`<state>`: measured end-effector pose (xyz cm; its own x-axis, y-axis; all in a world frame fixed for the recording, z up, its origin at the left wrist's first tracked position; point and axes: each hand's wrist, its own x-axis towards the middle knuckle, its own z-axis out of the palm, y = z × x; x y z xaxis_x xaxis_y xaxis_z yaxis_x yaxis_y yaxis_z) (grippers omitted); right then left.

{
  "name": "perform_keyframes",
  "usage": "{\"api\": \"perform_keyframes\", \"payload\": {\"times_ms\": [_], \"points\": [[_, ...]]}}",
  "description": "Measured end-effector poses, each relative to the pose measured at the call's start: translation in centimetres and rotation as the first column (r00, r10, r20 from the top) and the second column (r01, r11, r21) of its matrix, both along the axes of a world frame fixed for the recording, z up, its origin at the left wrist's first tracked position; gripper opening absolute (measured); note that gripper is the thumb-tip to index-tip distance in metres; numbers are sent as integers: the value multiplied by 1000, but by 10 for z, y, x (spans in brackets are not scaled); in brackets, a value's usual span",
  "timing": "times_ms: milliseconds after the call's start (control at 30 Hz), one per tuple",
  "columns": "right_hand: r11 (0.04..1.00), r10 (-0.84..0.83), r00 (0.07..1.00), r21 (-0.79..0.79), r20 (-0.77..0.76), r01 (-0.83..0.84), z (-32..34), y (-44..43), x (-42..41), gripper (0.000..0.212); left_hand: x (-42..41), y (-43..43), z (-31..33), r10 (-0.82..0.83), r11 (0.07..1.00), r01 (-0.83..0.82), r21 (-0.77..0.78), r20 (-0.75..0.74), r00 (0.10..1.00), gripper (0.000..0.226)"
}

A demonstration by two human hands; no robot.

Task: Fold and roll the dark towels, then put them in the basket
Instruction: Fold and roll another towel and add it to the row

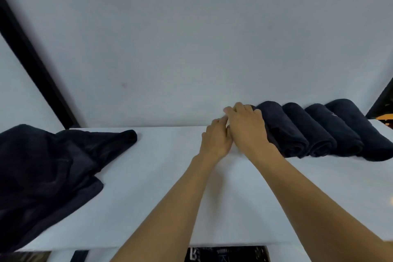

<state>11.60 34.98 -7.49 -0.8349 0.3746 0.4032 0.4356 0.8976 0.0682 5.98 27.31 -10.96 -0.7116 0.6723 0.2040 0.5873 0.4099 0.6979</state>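
Several dark navy rolled towels lie side by side along the table's far right edge. My right hand lies palm-down over the leftmost roll, which it almost wholly hides; only a dark sliver shows by its fingertips. My left hand sits just left of it, its fingers touching the near-left side of that roll and partly tucked under my right hand. A heap of unfolded dark towels lies on the left of the white table. No basket is in view.
A pale wall rises behind the table, with a black post slanting at the left. The towel heap hangs over the table's left front corner. Dark clutter shows below the front edge.
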Motion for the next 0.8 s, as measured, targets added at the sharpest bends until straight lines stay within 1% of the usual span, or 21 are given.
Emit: {"api": "perform_keyframes", "payload": {"times_ms": [100,167,233,333,400,433,467,500,533,600,667,733,800], "points": [[968,147,987,-197,-57,-156,1,-53,-24,37,-31,-63,17,71,991,-85,-101,-140,988,36],[887,244,962,-372,-127,-274,0,-96,-38,37,-50,-112,28,123,959,-182,-217,-259,958,36],[777,328,929,-511,-172,-368,-3,-143,-50,36,-62,-162,37,173,884,-305,-355,-359,917,31],[616,449,882,-664,-144,-423,-16,-211,-71,39,-68,-238,47,210,726,-484,-488,-513,832,23],[524,529,838,-726,-132,-446,-27,-250,-83,51,-67,-279,50,222,624,-573,-532,-582,782,27],[493,560,818,-741,-131,-456,-31,-266,-89,58,-66,-296,49,223,574,-599,-558,-597,771,30],[485,580,805,-743,-123,-462,-36,-280,-94,63,-65,-311,46,226,532,-610,-587,-596,771,32],[506,592,800,-727,-99,-464,-41,-292,-98,66,-64,-324,42,227,506,-613,-606,-592,773,32],[552,597,800,-689,-68,-471,-45,-301,-101,64,-63,-335,36,225,495,-616,-613,-595,772,30],[641,594,803,-576,-44,-506,-49,-313,-104,49,-62,-351,27,219,507,-627,-592,-615,758,22],[675,590,805,-505,-69,-538,-47,-316,-105,35,-63,-361,25,231,550,-626,-552,-620,750,8],[683,585,806,-479,-94,-552,-41,-313,-107,29,-67,-366,29,290,638,-604,-478,-578,763,11],[686,566,815,-477,-126,-550,-31,-308,-109,26,-73,-368,39,392,736,-576,-355,-470,791,8]]}}
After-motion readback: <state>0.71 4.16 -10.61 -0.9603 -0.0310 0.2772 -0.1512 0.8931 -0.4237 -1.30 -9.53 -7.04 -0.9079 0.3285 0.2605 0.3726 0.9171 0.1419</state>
